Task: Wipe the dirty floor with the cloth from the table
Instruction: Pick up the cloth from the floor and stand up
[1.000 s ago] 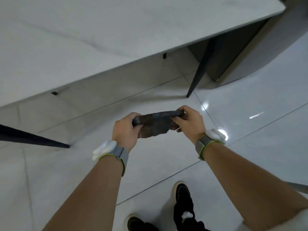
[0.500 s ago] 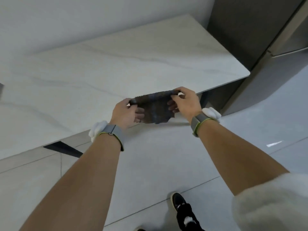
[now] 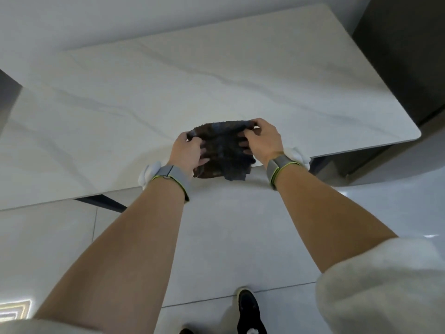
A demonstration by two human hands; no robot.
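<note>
A dark brown and grey cloth is stretched between both hands, hanging over the near edge of the white marble table. My left hand pinches its left top corner, fingers curled into the fabric. At the right top corner my right hand grips it with thumb above and fingers behind. The cloth's lower edge dangles just past the table's front edge, above the glossy pale floor tiles.
A dark cabinet stands to the right of the table. A black table leg shows under the front edge at left. My black shoe stands on the tiles below. A white wall rises behind the table.
Both hands have lifted the cloth from low above the floor up to the table's front edge. The view has tilted up, so more of the tabletop shows.
</note>
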